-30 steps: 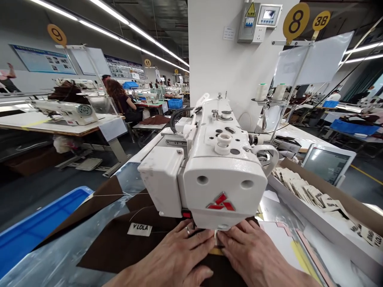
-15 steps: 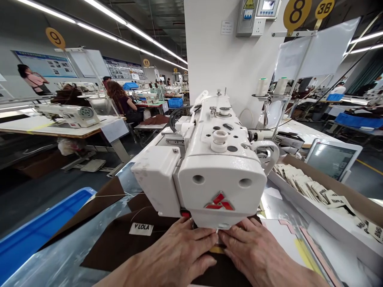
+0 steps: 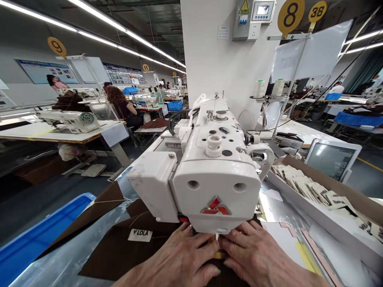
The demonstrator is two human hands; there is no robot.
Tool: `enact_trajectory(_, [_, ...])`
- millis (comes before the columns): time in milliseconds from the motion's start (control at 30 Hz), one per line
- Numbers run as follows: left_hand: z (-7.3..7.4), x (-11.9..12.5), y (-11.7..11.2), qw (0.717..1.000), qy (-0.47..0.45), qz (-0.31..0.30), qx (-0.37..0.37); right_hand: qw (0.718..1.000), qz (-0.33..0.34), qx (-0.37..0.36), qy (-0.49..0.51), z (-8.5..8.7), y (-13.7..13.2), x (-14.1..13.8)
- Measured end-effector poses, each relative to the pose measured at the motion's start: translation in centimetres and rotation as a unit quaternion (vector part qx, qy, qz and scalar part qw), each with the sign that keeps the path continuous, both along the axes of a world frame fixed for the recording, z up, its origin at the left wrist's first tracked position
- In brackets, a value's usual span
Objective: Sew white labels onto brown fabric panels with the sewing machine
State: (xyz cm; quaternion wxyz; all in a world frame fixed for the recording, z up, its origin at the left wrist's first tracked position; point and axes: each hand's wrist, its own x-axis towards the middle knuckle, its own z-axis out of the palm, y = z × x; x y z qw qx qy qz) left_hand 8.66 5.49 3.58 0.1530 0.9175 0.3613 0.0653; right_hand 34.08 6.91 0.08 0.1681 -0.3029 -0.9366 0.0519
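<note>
Right in front of me stands a white sewing machine [image 3: 218, 179] with a red emblem on its head. My left hand [image 3: 185, 251] lies flat on dark brown fabric [image 3: 104, 255] just below the machine head, fingers stretched out. On the other side my right hand [image 3: 254, 247] presses flat too, its fingertips close to the left ones. Between the hands a strip of yellow shows under the machine. The needle area is mostly hidden by the head and fingers. A white label [image 3: 140, 235] reading "Y LOLA" sits on the fabric left of my left hand.
To the right, a long cardboard box [image 3: 329, 211] holds several printed labels, with a tablet-like screen [image 3: 333, 159] behind it. A blue bin [image 3: 44, 231] stands at the left. Thread cones [image 3: 259, 88] rise behind the machine. Other people sit at machines farther back.
The view has shifted slightly, so the machine appears a little lower and farther left. Both hands keep nearly the same place on the fabric.
</note>
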Motion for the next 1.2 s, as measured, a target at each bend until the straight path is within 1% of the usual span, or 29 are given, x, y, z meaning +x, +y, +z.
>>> enact_trajectory(133, [-0.7, 0.0, -0.3, 1.000, -0.010, 0.020, 0.016, 1.000, -0.001, 0.007, -0.013, 0.5, -0.1, 0.1])
enact_trajectory(233, [-1.1, -0.4, -0.3, 0.999, -0.030, 0.006, 0.044, 0.999, 0.004, 0.017, -0.029, 0.8, 0.0, 0.2])
enact_trajectory(333, [-1.0, -1.0, -0.1, 0.997, -0.016, -0.022, 0.074, 0.999, 0.016, 0.031, -0.026, 0.9, 0.1, 0.4])
enact_trajectory(400, [-0.8, -1.5, 0.0, 0.996, -0.009, -0.032, 0.079, 0.999, 0.019, 0.037, -0.024, 0.9, 0.1, 0.5])
enact_trajectory(567, [-0.8, -3.0, -0.1, 0.997, 0.013, -0.038, 0.060, 0.999, 0.010, 0.036, -0.035, 0.8, -0.2, 0.5])
enact_trajectory(667, [-0.8, -3.5, -0.4, 0.997, 0.009, -0.035, 0.072, 0.998, 0.008, 0.029, -0.046, 0.4, -0.3, 0.5])
enact_trajectory(733, [-0.6, -3.3, -0.4, 0.995, 0.001, -0.041, 0.088, 0.998, 0.008, 0.030, -0.051, 0.3, -0.3, 0.5])
enact_trajectory(833, [-0.4, -2.4, -0.3, 0.993, -0.002, -0.052, 0.101, 0.998, 0.008, 0.033, -0.047, 0.4, -0.3, 0.5])
enact_trajectory(1000, [-0.2, -1.1, 0.1, 0.996, 0.006, -0.033, 0.078, 0.999, 0.015, 0.022, -0.028, 1.0, -0.2, 0.4])
enact_trajectory(1133, [0.1, -0.6, 0.2, 0.998, 0.000, -0.021, 0.057, 0.999, 0.019, -0.007, -0.046, 1.3, 0.0, 0.6])
enact_trajectory(1200, [0.2, -0.5, 0.0, 0.998, -0.001, -0.018, 0.059, 0.998, 0.020, -0.013, -0.057, 1.3, 0.1, 0.6])
